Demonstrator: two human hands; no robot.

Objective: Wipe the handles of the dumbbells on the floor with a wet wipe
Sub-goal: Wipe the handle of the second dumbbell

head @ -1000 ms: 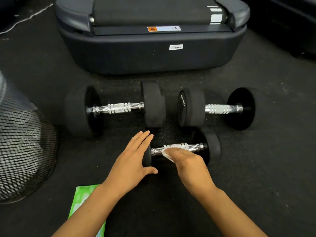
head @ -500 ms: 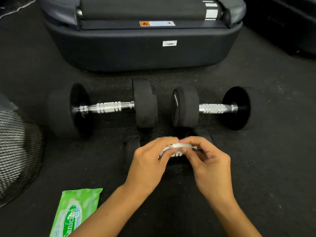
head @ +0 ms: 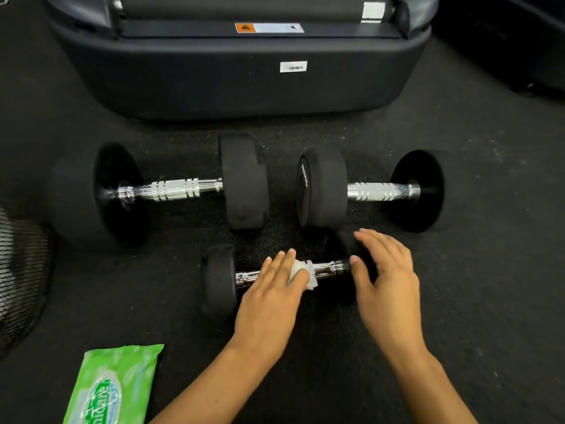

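Three black dumbbells with chrome handles lie on the dark floor. The small near dumbbell (head: 218, 278) has my left hand (head: 272, 289) pressed on its handle with a white wet wipe (head: 301, 275) under the fingers. My right hand (head: 386, 276) rests with spread fingers on that dumbbell's right weight, which it mostly hides. Behind lie a large left dumbbell (head: 174, 189) and a right dumbbell (head: 376, 191), both untouched.
A green wet wipe pack (head: 113, 390) lies on the floor at the lower left. A black mesh basket (head: 18, 270) stands at the left edge. The end of a dark treadmill (head: 238, 71) fills the space behind the dumbbells.
The wipe passed from my right hand to my left, which now presses it on the small dumbbell's handle. My right hand moved right onto the weight end.
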